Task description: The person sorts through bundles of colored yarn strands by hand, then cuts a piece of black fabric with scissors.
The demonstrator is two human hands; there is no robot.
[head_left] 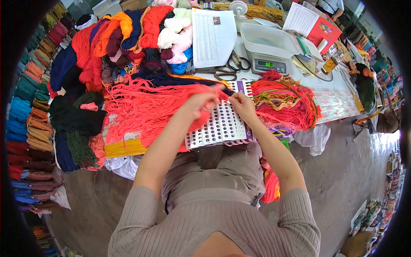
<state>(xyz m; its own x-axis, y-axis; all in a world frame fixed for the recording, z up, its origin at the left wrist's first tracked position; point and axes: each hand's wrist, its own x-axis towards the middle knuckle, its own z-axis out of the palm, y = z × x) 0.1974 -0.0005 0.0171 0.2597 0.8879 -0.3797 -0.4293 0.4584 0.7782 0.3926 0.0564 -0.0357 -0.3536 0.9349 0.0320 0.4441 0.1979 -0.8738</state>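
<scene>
Head view — table (338,105) heaped with yarn skeins (128,38), scale (267,64).

1. You wear a ribbed knit top in a greyish-beige, with the ribs running lengthwise.
2. Your sleeves are pushed up above the elbows, leaving both forearms bare.
3. Your left hand (200,103) and right hand (243,106) are bare, with no gloves.
4. Your lap shows matching taupe fabric.

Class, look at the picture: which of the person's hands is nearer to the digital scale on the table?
Right. The right hand rests on the perforated card almost directly below the digital scale, while the left hand, pinching red yarn, sits further from it.
</scene>
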